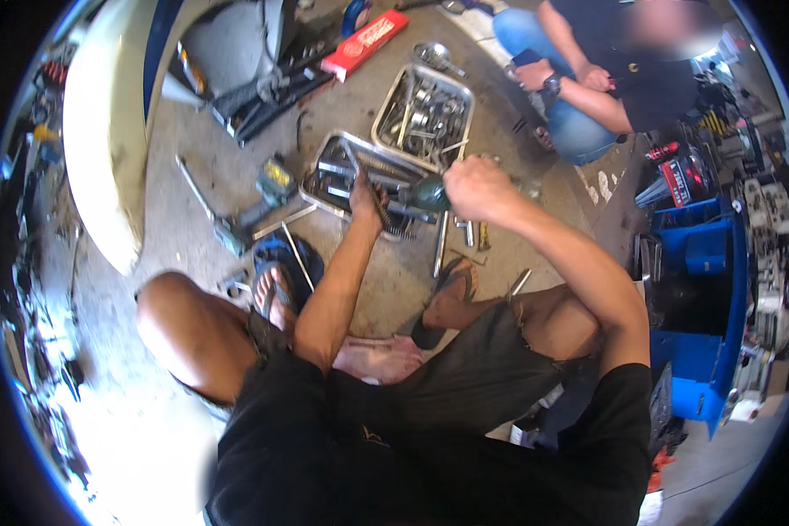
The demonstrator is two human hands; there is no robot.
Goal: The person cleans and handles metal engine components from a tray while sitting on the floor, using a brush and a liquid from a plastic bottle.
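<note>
Over the near tray (316, 167), a green object (428, 194) sits clasped in your right hand (478, 188); to its left, your left hand (365, 209) grips a slim rod (351, 157). Beyond lies the far tray (473, 107); left, a power tool (259, 212); far right, a crouching person (600, 105).

The light is strongest at the near left, where the floor (140, 430) becomes white from glare. The black shirt (430, 478) keeps little detail. Shapes bend toward the round dark border, and the far-right person's head (671, 26) is blurred.
</note>
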